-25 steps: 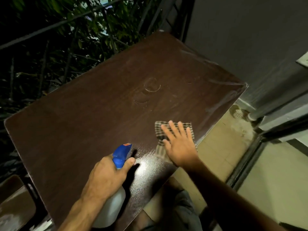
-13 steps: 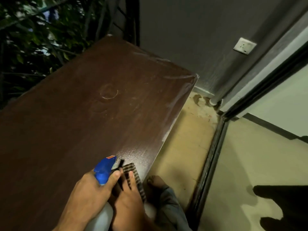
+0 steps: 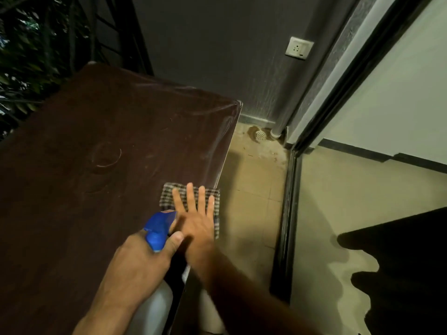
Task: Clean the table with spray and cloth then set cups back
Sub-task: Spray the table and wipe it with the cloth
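My right hand (image 3: 197, 223) lay flat with fingers spread, pressing the checked brown cloth (image 3: 191, 197) onto the dark brown wooden surface (image 3: 96, 189) to wipe it. My left hand (image 3: 142, 259) gripped the blue-topped white spray bottle (image 3: 158, 228), probably ready to spray.

Left hand (image 3: 142, 259) curled in a grip, right hand (image 3: 197, 221) flat, fingers (image 3: 191, 197) spread straight.

Checked cloth (image 3: 191, 197) — blue sprayer (image 3: 158, 227) — brown table (image 3: 96, 141).

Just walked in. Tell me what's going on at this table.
A person is cleaning the dark brown table. The right hand presses a checked cloth flat near the table's right edge, fingers straight. The left hand grips a white spray bottle with a blue nozzle. No cups are in view.
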`<state>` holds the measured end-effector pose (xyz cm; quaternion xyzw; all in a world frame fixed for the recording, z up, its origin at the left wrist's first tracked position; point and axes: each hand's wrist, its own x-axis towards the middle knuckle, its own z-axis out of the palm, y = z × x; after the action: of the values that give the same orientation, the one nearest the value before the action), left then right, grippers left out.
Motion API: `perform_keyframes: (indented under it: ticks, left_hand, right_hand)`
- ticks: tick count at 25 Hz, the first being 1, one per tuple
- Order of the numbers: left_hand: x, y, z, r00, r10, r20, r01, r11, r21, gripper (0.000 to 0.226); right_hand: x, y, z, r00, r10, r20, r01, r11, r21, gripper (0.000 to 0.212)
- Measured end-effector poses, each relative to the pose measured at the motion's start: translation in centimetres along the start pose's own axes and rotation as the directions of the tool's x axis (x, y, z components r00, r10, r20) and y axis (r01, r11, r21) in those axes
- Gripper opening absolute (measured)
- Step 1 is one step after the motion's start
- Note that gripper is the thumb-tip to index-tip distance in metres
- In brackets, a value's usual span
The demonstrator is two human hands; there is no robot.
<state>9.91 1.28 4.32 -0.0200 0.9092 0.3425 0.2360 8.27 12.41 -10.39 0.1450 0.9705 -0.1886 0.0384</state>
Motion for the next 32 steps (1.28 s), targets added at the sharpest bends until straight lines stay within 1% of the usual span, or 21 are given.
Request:
perform_keyframes:
  ticks: [1, 2, 4, 6, 8, 10, 12, 13, 14, 16, 18, 20, 21, 23, 24, 25, 27, 29, 30, 32]
  left_hand:
    - [0.1, 0.1, -0.2, 1.000, -0.009, -0.009, 0.009, 1.000, -0.002, 0.046]
    - [0.3, 0.0, -0.3, 1.000, -0.016, -0.015, 0.016, 1.000, -0.002, 0.047]
    - [0.9, -0.5, -0.6, 0.999, -0.037, -0.029, 0.037, 0.999, -0.001, 0.050]
    - [1.3, -1.2, -0.9, 0.997, -0.065, -0.035, 0.065, 0.998, -0.002, 0.053]
    - [1.5, -1.3, -1.0, 0.996, -0.086, -0.013, 0.086, 0.996, -0.003, 0.053]
    - [1.7, -1.4, -0.8, 0.994, -0.107, 0.010, 0.107, 0.994, -0.005, 0.050]
    - [1.6, -1.4, -0.5, 0.992, -0.123, 0.026, 0.124, 0.992, -0.012, 0.050]
    - [1.6, -1.4, -0.5, 0.991, -0.131, 0.028, 0.132, 0.991, -0.014, 0.051]
    - [1.6, -1.5, -0.5, 0.991, -0.133, 0.019, 0.133, 0.991, -0.014, 0.053]
    - [1.9, -1.6, -0.7, 0.991, -0.135, 0.001, 0.135, 0.991, -0.022, 0.057]
    - [2.4, -1.8, -0.9, 0.989, -0.149, -0.014, 0.149, 0.988, -0.032, 0.054]
    - [2.9, -1.6, -1.0, 0.987, -0.154, -0.034, 0.153, 0.987, -0.039, 0.041]
    - [3.1, -1.4, -1.1, 0.984, -0.172, -0.041, 0.170, 0.984, -0.046, 0.038]
    - [3.8, -1.0, -1.4, 0.972, -0.226, -0.060, 0.221, 0.972, -0.080, 0.052]
    - [4.3, -0.7, -1.6, 0.965, -0.250, -0.081, 0.243, 0.966, -0.091, 0.057]
    - [4.8, -0.2, -1.9, 0.957, -0.273, -0.097, 0.264, 0.959, -0.100, 0.057]
    - [5.8, 1.0, -2.5, 0.950, -0.287, -0.123, 0.274, 0.955, -0.113, 0.049]
    - [6.7, 2.1, -3.1, 0.944, -0.297, -0.144, 0.282, 0.953, -0.116, 0.046]
    - [7.1, 2.3, -3.2, 0.935, -0.322, -0.148, 0.307, 0.945, -0.114, 0.050]
    - [7.6, 2.4, -3.6, 0.913, -0.375, -0.161, 0.357, 0.925, -0.132, 0.058]
  right_hand:
    - [2.3, 0.8, -1.6, 0.993, 0.068, 0.094, -0.071, 0.997, 0.022, 0.061]
    - [4.2, 1.2, -2.7, 0.984, 0.120, 0.134, -0.122, 0.993, 0.008, 0.062]
    - [5.7, 1.5, -3.3, 0.980, 0.159, 0.121, -0.157, 0.987, -0.021, 0.063]
    - [3.9, 0.8, -1.9, 0.991, 0.111, 0.078, -0.115, 0.993, 0.039, 0.065]
    - [-1.0, -0.3, -0.1, 1.000, 0.009, 0.023, -0.010, 0.999, 0.042, 0.069]
    - [-5.6, -1.1, 1.2, 0.996, -0.079, 0.034, 0.077, 0.995, 0.057, 0.071]
    - [-7.4, -1.2, 1.5, 0.994, -0.091, 0.055, 0.088, 0.994, 0.058, 0.068]
    - [-6.8, -0.7, 1.4, 0.997, -0.076, 0.032, 0.074, 0.996, 0.049, 0.065]
    - [-5.2, 0.0, 0.9, 0.999, -0.050, -0.015, 0.051, 0.998, 0.034, 0.063]
    - [0.0, 2.1, -0.7, 0.999, 0.011, -0.032, -0.010, 1.000, 0.020, 0.063]
    - [6.4, 4.5, -2.9, 0.997, 0.064, 0.051, -0.064, 0.998, -0.004, 0.064]
    - [11.9, 6.3, -5.0, 0.990, 0.092, 0.107, -0.085, 0.994, -0.064, 0.063]
    - [13.7, 7.0, -5.7, 0.987, 0.095, 0.126, -0.086, 0.993, -0.078, 0.063]
    - [15.0, 7.4, -5.9, 0.987, 0.082, 0.137, -0.071, 0.994, -0.078, 0.064]
    - [14.5, 7.2, -5.6, 0.989, 0.061, 0.135, -0.051, 0.996, -0.076, 0.064]
    - [13.3, 6.7, -5.2, 0.990, 0.022, 0.137, -0.012, 0.997, -0.071, 0.065]
    - [9.1, 5.4, -4.4, 0.979, -0.115, 0.166, 0.130, 0.988, -0.082, 0.068]
    - [4.5, 4.3, -3.5, 0.944, -0.256, 0.209, 0.279, 0.956, -0.087, 0.072]
    - [3.1, 4.0, -3.4, 0.925, -0.295, 0.239, 0.322, 0.943, -0.083, 0.072]
    - [4.1, 4.4, -3.4, 0.893, -0.369, 0.259, 0.401, 0.912, -0.083, 0.071]
